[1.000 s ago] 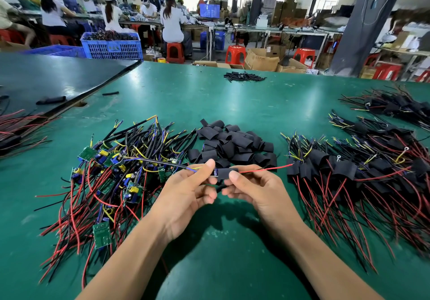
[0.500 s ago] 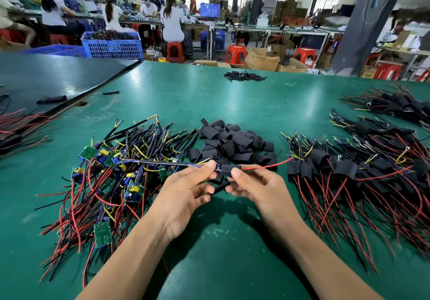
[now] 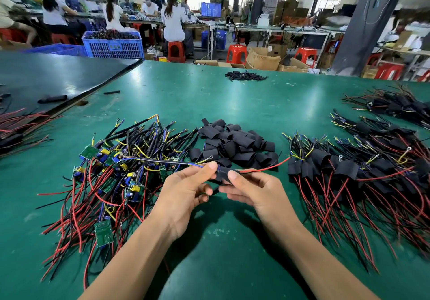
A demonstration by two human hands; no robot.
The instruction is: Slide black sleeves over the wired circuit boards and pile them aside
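**Sleeve in hand, centre of worktop**

You hold it just above the green surface, over one wired board. It's a light, floppy tube, so pinch its flat edges, not the thin red lead. Your left hand pinches the wires at its mouth and your right hand pinches the sleeve. Loose sleeves lie at 12 o'clock, bare boards at 9 and finished ones at 3, each heap too tangled to count.

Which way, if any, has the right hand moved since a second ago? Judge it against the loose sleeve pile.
No. The right hand stays just below the loose sleeve pile in frame, its thumb on the same black sleeve.
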